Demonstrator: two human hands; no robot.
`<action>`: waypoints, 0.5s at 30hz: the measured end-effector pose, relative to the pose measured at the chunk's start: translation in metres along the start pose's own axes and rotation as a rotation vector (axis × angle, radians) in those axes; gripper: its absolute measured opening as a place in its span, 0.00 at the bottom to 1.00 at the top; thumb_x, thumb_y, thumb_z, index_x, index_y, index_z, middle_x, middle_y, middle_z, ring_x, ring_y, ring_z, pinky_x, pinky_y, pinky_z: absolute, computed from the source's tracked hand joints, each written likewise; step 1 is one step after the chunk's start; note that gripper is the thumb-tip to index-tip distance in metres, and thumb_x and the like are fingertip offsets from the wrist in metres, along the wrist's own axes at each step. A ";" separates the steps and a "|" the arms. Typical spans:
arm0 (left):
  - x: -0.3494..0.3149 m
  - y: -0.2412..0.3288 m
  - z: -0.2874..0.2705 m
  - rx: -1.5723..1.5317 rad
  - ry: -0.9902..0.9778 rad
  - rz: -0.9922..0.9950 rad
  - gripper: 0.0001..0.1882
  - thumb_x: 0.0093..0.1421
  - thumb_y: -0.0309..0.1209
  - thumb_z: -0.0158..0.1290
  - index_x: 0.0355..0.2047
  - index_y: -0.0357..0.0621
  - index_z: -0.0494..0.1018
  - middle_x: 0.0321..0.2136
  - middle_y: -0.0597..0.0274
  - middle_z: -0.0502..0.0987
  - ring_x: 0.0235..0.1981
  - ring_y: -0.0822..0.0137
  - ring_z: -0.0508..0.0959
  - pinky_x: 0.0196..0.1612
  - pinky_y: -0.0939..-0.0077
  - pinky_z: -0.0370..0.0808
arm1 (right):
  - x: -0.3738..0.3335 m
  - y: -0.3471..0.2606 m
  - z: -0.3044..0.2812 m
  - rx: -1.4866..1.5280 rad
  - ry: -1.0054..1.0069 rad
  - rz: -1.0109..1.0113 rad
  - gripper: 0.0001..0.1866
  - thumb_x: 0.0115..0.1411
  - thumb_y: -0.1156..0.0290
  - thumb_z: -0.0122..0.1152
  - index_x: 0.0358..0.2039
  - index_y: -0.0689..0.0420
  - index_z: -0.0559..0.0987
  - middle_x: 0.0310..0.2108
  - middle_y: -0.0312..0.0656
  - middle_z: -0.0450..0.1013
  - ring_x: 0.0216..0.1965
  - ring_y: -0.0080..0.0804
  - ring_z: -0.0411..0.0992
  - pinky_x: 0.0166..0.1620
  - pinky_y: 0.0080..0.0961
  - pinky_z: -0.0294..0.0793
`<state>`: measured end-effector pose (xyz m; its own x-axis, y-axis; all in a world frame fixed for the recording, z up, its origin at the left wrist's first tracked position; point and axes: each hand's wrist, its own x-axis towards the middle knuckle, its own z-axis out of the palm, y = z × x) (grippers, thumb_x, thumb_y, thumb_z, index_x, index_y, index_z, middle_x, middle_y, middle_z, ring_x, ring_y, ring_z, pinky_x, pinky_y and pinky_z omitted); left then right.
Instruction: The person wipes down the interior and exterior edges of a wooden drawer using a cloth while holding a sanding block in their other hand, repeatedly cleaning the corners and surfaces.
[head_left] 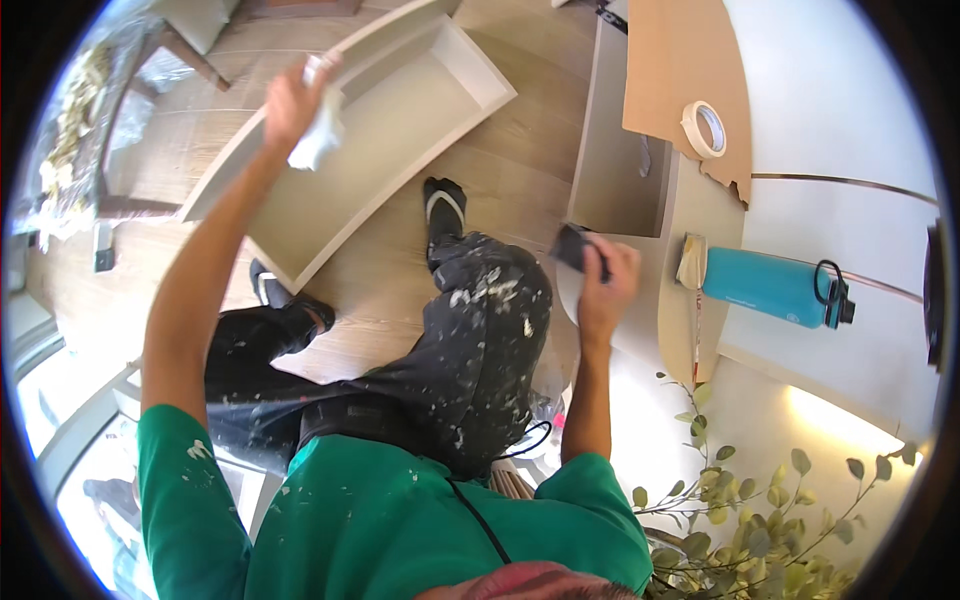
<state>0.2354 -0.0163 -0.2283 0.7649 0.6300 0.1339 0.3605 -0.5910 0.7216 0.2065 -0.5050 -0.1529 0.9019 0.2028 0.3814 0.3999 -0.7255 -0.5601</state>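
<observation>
A white cloth (318,138) hangs from my left hand (291,108), whose fingers are closed on it above the far rim of a large pale drawer (400,120). That drawer lies on the floor with its hollow side up. In my right hand (614,283) is a dark, block-shaped thing, perhaps a sanding block (572,246); its exact kind does not show. My right hand is beside the near end of a pale cabinet opening (618,190), and I cannot tell whether the block touches it.
Right of my hand, a teal bottle (765,287) lies along a pale ledge. A tape roll (704,130) sits on a cardboard sheet (680,60). Leafy branches (750,530) fill the lower right. A wooden chair leg (190,55) and plastic wrap (75,150) stand left.
</observation>
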 end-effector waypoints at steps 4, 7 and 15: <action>-0.118 0.048 -0.029 -0.280 -0.210 0.175 0.23 0.67 0.50 0.57 0.45 0.41 0.81 0.33 0.47 0.83 0.35 0.57 0.83 0.45 0.62 0.77 | 0.017 -0.074 -0.039 0.234 0.299 -0.149 0.10 0.63 0.78 0.67 0.46 0.63 0.84 0.39 0.42 0.74 0.41 0.33 0.73 0.45 0.27 0.73; -0.195 0.054 -0.044 -0.605 -0.349 0.136 0.23 0.69 0.48 0.55 0.49 0.40 0.80 0.40 0.56 0.84 0.43 0.66 0.81 0.51 0.68 0.75 | 0.015 -0.142 -0.040 0.570 0.397 -0.182 0.09 0.65 0.79 0.66 0.45 0.67 0.81 0.40 0.42 0.75 0.42 0.27 0.74 0.46 0.22 0.75; -0.311 0.088 -0.075 -1.183 -0.333 -0.112 0.32 0.73 0.59 0.44 0.51 0.39 0.76 0.43 0.63 0.81 0.39 0.74 0.77 0.44 0.75 0.75 | -0.044 -0.199 0.013 1.091 -0.079 0.043 0.09 0.66 0.79 0.66 0.46 0.64 0.80 0.40 0.36 0.78 0.41 0.20 0.73 0.49 0.20 0.73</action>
<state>-0.0103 -0.2267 -0.1555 0.9219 0.3868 -0.0229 -0.1397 0.3868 0.9115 0.0891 -0.3611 -0.0675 0.9110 0.2610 0.3193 0.2619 0.2320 -0.9368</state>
